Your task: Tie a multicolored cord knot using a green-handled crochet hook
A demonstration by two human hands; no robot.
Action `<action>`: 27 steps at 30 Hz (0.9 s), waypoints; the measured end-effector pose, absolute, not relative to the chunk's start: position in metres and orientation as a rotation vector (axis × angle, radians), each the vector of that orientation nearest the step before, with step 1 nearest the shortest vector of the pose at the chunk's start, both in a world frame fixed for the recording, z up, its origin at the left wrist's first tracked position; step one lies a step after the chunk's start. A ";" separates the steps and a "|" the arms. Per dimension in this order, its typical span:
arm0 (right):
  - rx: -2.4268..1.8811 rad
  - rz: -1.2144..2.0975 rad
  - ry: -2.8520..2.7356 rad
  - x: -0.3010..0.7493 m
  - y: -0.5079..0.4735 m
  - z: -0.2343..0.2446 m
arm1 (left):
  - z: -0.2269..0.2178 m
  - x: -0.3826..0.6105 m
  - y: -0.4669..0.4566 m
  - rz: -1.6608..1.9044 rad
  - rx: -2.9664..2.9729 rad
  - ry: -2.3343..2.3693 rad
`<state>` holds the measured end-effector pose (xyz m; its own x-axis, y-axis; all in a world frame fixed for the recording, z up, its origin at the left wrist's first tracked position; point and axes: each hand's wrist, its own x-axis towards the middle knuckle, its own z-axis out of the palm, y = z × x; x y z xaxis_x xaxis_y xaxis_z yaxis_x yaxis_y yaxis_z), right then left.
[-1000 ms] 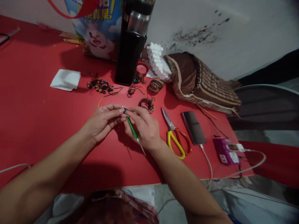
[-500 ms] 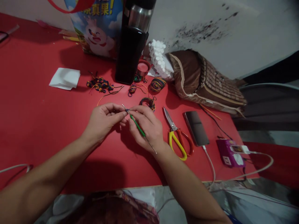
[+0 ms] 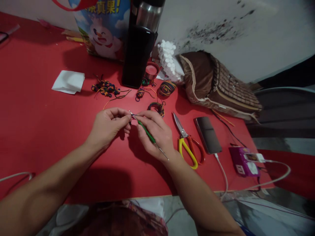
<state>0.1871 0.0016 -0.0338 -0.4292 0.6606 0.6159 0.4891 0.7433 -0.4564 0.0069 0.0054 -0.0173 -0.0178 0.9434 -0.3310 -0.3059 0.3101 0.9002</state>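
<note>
My right hand (image 3: 157, 134) is closed round a crochet hook (image 3: 148, 133) with a green grip, its thin metal shaft slanting back toward the wrist. The hook's tip reaches my left hand (image 3: 108, 126), whose thumb and fingers pinch a small piece of dark yarn (image 3: 133, 114). Most of that yarn is hidden by the fingers. Just beyond the hands lie a loose coil of multicoloured yarn (image 3: 156, 108), a wound ball of yarn (image 3: 167, 88), a small yarn bundle (image 3: 140, 94) and a knotted yarn piece (image 3: 105, 88) with trailing ends.
Scissors (image 3: 188, 147) with yellow and red handles lie right of my right hand, beside a phone (image 3: 208, 135) on a white cable. Farther right sits a purple box (image 3: 243, 162). A black phone (image 3: 136, 57) leans on a bottle (image 3: 149, 16) at the back. White paper (image 3: 69, 82) lies left.
My hands have drawn slightly apart at the fingertips, and the hook has shifted a little to the right and down. The view has also shifted slightly.
</note>
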 end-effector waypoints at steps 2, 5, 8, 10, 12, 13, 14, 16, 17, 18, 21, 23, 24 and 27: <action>-0.882 0.289 -2.114 0.187 0.001 -0.033 | -0.018 0.007 0.006 1.151 0.726 1.184; -0.898 0.320 -2.114 0.188 0.000 -0.033 | -0.021 0.005 0.006 1.151 0.729 1.182; -0.919 0.357 -2.111 0.189 -0.001 -0.032 | -0.022 0.004 0.007 1.145 0.730 1.177; -0.919 0.372 -2.103 0.189 -0.001 -0.032 | -0.022 0.004 0.008 1.144 0.729 1.178; -0.912 0.383 -2.097 0.189 0.000 -0.032 | -0.022 0.004 0.008 1.137 0.729 1.186; -0.911 0.389 -2.096 0.189 0.000 -0.031 | -0.022 0.004 0.008 1.134 0.728 1.190; -0.912 0.396 -2.097 0.189 0.001 -0.031 | -0.021 0.004 0.008 1.131 0.727 1.194; -0.911 0.413 -2.102 0.189 0.001 -0.030 | -0.021 0.004 0.009 1.125 0.723 1.201; -0.908 0.422 -2.103 0.189 0.001 -0.030 | -0.021 0.004 0.009 1.123 0.720 1.203; -0.904 0.432 -2.102 0.189 0.002 -0.030 | -0.021 0.005 0.009 1.123 0.717 1.206; -0.906 0.462 -2.094 0.190 0.001 -0.028 | -0.021 0.005 0.009 1.123 0.718 1.212; -0.918 0.473 -2.089 0.190 0.001 -0.027 | -0.021 0.005 0.009 1.123 0.723 1.208; -0.921 0.475 -2.088 0.190 0.001 -0.026 | -0.021 0.005 0.009 1.122 0.724 1.205; -0.925 0.492 -2.091 0.192 0.001 -0.024 | -0.023 0.005 0.009 1.123 0.718 1.191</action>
<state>0.1918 0.0015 -0.0243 -0.4296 0.7505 0.5021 0.4475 0.6599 -0.6035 0.0047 0.0086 -0.0225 -0.0191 0.9387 -0.3442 -0.2886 0.3245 0.9008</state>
